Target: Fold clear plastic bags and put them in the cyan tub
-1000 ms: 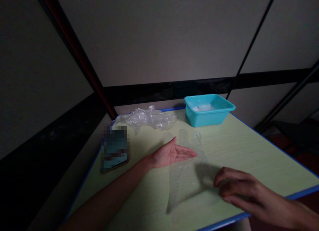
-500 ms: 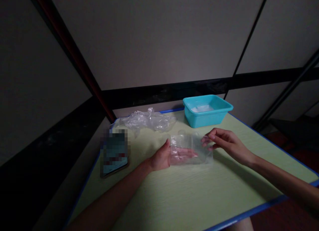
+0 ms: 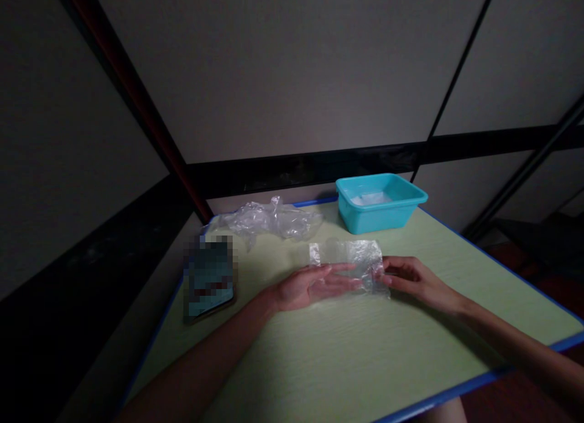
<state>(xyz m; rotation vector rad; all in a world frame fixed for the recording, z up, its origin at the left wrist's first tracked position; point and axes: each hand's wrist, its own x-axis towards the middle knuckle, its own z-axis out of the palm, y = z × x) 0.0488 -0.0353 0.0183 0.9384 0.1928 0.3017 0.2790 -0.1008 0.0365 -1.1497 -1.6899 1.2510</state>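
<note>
A small clear plastic bag (image 3: pixel 335 251) is held low over the tabletop in front of me. My left hand (image 3: pixel 314 285) is open at its left part, with the fingers stretched out to the right. The bag's film overlaps those fingers, but I cannot tell whether they are inside it or beside it. My right hand (image 3: pixel 413 282) pinches the bag's right edge between thumb and fingers, and the film is wrinkled and shiny there.
A turquoise plastic basin (image 3: pixel 382 216) with something whitish inside stands at the table's far right. Crumpled clear plastic (image 3: pixel 274 221) lies along the back. A phone (image 3: pixel 210 280), partly blurred out, sits at the left edge. Wall panels (image 3: pixel 292 76) rise behind the blue-edged table (image 3: pixel 328 362).
My left hand has turned from palm up to more edge-on, its thumb now lying along the fingers. My right hand has lowered slightly at the bag's right edge. The bag looks more wrinkled.
</note>
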